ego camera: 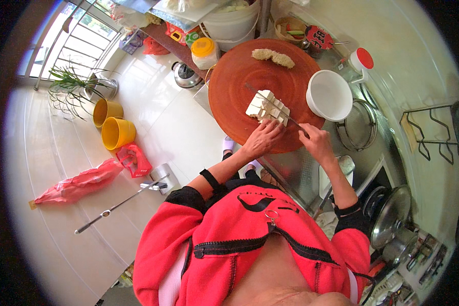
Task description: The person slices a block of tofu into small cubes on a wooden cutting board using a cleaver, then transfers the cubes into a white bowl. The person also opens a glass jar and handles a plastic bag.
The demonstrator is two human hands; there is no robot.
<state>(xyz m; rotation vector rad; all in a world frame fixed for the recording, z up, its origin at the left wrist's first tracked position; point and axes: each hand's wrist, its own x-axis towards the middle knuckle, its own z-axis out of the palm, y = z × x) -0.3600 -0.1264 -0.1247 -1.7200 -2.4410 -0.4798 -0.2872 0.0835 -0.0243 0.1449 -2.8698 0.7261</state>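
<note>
A block of white tofu [266,105], cut into several slices and pieces, lies on a round reddish-brown wooden chopping board [233,80]. My left hand [266,137] holds the near edge of the tofu, its fingertips resting against it. In my right hand [316,141] is the handle of a kitchen knife [277,108]. The blade runs across the top of the tofu, its tip reaching past the far left side. How deep the edge sits in the tofu is hidden. To the right, a white plastic bowl [330,95] overlaps the board's rim.
A beige loofah scrubber [273,58] lies at the board's far side. Behind stand a yellow-lidded jar [205,52] and a white bucket [231,26]. A round strainer [356,124] and a glass pan lid [392,216] are at right. Below left, a kettle [188,75] stands on the floor.
</note>
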